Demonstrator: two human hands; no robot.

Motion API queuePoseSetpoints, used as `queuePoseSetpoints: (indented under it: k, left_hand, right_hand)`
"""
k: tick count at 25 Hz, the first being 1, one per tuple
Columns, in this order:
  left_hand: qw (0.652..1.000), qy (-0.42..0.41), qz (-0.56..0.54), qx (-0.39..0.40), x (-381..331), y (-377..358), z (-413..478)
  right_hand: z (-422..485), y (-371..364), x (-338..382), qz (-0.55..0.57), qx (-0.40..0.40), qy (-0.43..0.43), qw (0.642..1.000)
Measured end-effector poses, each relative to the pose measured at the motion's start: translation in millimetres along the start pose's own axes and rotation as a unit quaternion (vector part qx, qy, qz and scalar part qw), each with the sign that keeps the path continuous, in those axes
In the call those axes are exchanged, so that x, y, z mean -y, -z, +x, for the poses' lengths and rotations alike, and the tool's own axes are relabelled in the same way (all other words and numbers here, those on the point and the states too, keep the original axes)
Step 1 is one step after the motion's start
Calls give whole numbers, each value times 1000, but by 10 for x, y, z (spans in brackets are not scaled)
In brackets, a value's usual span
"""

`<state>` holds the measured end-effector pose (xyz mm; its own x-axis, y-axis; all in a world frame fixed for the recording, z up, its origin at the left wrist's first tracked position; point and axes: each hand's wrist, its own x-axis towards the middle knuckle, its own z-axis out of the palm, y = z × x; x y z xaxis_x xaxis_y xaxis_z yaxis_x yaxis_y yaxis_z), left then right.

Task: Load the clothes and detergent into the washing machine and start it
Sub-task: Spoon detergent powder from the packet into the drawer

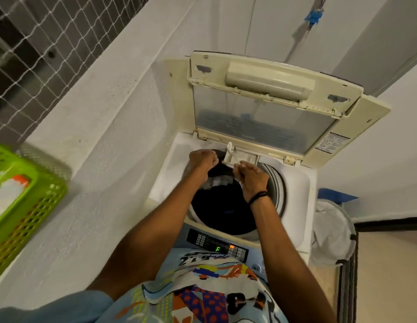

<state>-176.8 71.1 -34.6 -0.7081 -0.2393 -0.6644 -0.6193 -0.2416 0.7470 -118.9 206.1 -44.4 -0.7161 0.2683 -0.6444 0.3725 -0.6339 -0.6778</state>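
The top-load washing machine (296,190) stands in front of me with its lid (265,108) raised. Dark clothes (217,206) fill the drum. At the drum's back edge a small cream detergent drawer (229,157) is pulled out. My left hand (201,160) is curled against the drawer's left side. My right hand (253,177) pinches a thin clear scoop (233,151) whose tip is over the drawer; something white hangs under this hand. The control panel (217,243) shows a green digit and an orange light.
A green perforated basket (28,206) with a white and orange packet sits on the ledge at left. A white laundry bag (331,231) stands right of the machine, with a blue item behind it. Netting covers the window at upper left.
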Motion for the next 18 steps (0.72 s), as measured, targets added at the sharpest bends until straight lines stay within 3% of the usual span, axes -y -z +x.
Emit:
queuePoseSetpoints:
  k: [6,11,14,16,18]
  left_hand:
    - [973,-224,-6,-62,-696,952,-926]
    - [903,-398,-105,-121,-1226,1901,-1915]
    - [847,-467,-110,-231,-1389,2520,-2404]
    - [795,-497,-55,-342,-1395,2921,-2635]
    - [759,-476,32,-443,-1316,3347,-2703]
  right_hand:
    - [-849,-715,207,-3,235,-19,972]
    - [-1707,-1438,191,-93,378,-45,920]
    - [-2163,-1849,128,-162,453,-44,875]
    - [-2392,-2102,82,-200,499,-8,843]
    - [-2564,-2349,-12,-247,541,54,802]
